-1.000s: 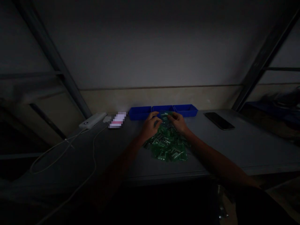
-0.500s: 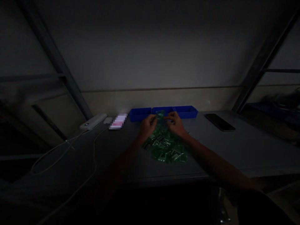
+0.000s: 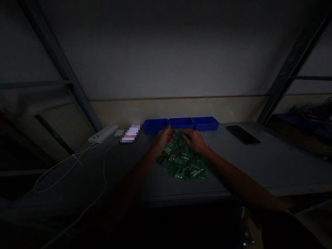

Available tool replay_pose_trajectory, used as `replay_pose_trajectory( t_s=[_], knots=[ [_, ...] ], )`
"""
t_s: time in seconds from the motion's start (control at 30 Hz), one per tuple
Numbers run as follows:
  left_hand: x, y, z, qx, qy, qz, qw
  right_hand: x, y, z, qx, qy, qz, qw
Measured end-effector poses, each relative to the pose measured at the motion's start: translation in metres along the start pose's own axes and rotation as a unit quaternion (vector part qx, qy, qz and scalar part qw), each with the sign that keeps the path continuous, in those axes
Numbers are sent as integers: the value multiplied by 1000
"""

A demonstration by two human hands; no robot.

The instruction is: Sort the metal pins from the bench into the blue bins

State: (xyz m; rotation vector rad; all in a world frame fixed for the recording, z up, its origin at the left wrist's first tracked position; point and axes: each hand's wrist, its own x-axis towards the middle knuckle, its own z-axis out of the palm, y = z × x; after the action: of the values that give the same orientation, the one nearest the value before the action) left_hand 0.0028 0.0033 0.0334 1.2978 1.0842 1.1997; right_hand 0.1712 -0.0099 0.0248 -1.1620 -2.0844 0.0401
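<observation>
A heap of small green circuit boards (image 3: 183, 162) lies in the middle of the grey table (image 3: 272, 162). My left hand (image 3: 163, 137) and my right hand (image 3: 194, 139) meet at the far edge of the heap, just in front of the blue trays (image 3: 181, 123). Both have their fingers curled together around a green board between them. The dim light hides how each finger grips.
Three blue trays stand side by side at the back. A dark phone (image 3: 243, 134) lies to the right. A white power bank (image 3: 103, 133) with cables (image 3: 103, 173) and a small pink-and-white packet (image 3: 131, 133) sit at the left. Metal rack posts frame both sides.
My hands have dropped from just above the middle tray to the far edge of the heap, closer together. The green piece they held up is now low among the boards.
</observation>
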Motion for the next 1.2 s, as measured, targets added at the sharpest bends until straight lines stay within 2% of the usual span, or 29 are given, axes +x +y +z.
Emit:
replay_pose_trajectory(
  t_s=[0.07, 0.13, 0.27, 0.37, 0.5, 0.57, 0.63, 0.7, 0.73, 0.77, 0.83, 0.93, 1.0, 1.1, 1.2],
  knots=[
    [2, 1, -2, -66, -15, -67, 995, -1, 1, 0, -33, -22, 3, 999],
    [2, 1, -4, -94, -19, -95, 991, -1, 3, 1, -39, -27, 0, 999],
    [1, 2, -6, -78, 2, -68, 995, -2, 5, 4, 32, -3, -26, 999],
    [-1, 3, -5, -45, 27, -5, 999, -1, 2, 6, 123, 25, -7, 992],
    [-2, 0, -4, 57, 32, 104, 992, 3, -1, 7, 244, 78, 139, 957],
    [-2, -2, -5, 162, 25, 208, 964, 5, -2, 6, 306, 73, 219, 924],
    [-1, -5, -6, 263, 8, 315, 912, 7, -1, 5, 356, 44, 264, 895],
    [-1, -8, -7, 319, -9, 380, 868, 8, 0, 5, 374, 27, 267, 888],
    [-1, -9, -8, 330, -13, 393, 858, 8, 0, 6, 370, 29, 260, 891],
    [-1, -9, -9, 334, -17, 394, 856, 7, 0, 6, 360, 36, 247, 899],
    [-1, -9, -9, 316, -26, 363, 876, 7, -1, 6, 321, 58, 209, 922],
    [-3, -6, -7, 210, -52, 232, 948, 4, -4, 4, 207, 79, 124, 967],
    [-5, -2, -5, 115, -58, 137, 982, 1, -6, 3, 137, 70, 63, 986],
    [-4, 1, -5, 20, -49, 74, 996, -1, -6, 4, 96, 47, 4, 994],
    [1, -1, -11, 37, -55, 77, 995, -1, -4, 7, 70, 39, 1, 997]
  ],
)
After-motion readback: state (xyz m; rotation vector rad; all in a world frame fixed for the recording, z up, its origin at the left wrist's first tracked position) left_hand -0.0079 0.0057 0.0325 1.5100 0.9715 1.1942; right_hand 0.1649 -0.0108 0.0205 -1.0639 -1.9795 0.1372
